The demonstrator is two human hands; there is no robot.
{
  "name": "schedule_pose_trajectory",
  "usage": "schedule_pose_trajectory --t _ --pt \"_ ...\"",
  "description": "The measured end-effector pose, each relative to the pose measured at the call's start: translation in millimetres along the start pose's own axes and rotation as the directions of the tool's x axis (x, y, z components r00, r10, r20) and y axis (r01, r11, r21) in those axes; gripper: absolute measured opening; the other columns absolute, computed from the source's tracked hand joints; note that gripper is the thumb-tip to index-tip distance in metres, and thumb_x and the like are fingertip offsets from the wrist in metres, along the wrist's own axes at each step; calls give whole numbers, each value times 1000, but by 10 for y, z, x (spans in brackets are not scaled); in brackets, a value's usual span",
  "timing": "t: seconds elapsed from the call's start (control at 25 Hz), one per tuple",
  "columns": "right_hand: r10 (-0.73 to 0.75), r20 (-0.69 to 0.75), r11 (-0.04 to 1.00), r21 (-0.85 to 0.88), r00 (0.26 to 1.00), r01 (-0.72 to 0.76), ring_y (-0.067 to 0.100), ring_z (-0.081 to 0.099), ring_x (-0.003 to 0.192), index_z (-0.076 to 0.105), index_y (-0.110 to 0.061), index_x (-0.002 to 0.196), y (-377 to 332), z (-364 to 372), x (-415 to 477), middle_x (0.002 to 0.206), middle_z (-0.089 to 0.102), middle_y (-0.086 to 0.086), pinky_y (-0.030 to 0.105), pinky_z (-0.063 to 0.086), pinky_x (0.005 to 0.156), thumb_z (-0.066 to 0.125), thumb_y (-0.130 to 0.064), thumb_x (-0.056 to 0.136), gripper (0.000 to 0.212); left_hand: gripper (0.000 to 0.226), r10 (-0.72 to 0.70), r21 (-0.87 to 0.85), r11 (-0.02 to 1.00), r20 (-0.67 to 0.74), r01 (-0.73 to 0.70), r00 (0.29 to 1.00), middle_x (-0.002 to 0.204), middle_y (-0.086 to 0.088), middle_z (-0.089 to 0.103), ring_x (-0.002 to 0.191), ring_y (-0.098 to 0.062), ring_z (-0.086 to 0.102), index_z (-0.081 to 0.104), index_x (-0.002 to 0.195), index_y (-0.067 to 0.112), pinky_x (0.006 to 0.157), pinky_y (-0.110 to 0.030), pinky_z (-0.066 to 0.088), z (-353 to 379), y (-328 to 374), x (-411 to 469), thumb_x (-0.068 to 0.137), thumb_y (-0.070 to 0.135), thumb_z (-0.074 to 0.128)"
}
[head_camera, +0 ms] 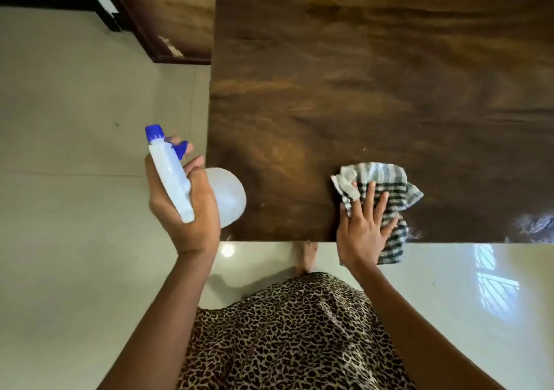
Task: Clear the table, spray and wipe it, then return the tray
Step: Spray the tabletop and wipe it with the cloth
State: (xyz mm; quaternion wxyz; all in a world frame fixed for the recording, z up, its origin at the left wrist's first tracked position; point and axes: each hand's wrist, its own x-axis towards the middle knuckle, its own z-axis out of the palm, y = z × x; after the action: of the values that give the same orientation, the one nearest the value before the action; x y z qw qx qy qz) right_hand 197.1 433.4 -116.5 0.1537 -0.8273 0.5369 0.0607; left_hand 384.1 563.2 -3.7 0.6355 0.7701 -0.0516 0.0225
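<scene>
Brown wooden bench (359, 90) holds only a striped grey cloth (385, 177) at its near edge under the spread right hand (362, 230), the left hand (189, 212) grips a white blue-topped spray bottle (171, 180) beside it; wiping seems begun, the tray unseen.

Loses the wooden table (359, 75) past the top and right frame edges. Hides the neck of the spray bottle (171, 177) in the left hand (199, 224), part of the checked cloth (380, 174) under the right hand (359, 233), toes of a bare foot (305, 256) beneath the table
</scene>
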Motion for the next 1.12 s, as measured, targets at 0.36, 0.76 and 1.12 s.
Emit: schedule_pose_trajectory --t 0.36,0.76,1.12 --pt "-640 257 699 -194 724 688 29 -18 142 -3 -30 149 -1622 411 -478 157 -16 0 56 -10 113 29 -33 99 59 40 -27 173 984 -61 37 998 93 22 67 97 -19 66 54 99 51 90 -50 51 -1345 -191 -501 74 21 49" --pt "-394 118 914 -54 912 402 22 -9 143 27 -17 147 241 67 -280 153 -3 -5 55 -1 115 46 -12 94 57 30 -132 176 976 -6 131 991 76 25 62 70 4 58 59 104 22 72 -30 48 -1232 -86 -500 74 21 54" --pt "-518 175 836 -101 837 539 25 -16 143 7 -26 149 -893 126 132 157 -13 -3 49 -12 111 34 -28 98 59 36 -44 176 984 115 23 992 90 1 61 81 -19 58 56 112 5 75 -37 50 -638 20 -209 78 15 51"
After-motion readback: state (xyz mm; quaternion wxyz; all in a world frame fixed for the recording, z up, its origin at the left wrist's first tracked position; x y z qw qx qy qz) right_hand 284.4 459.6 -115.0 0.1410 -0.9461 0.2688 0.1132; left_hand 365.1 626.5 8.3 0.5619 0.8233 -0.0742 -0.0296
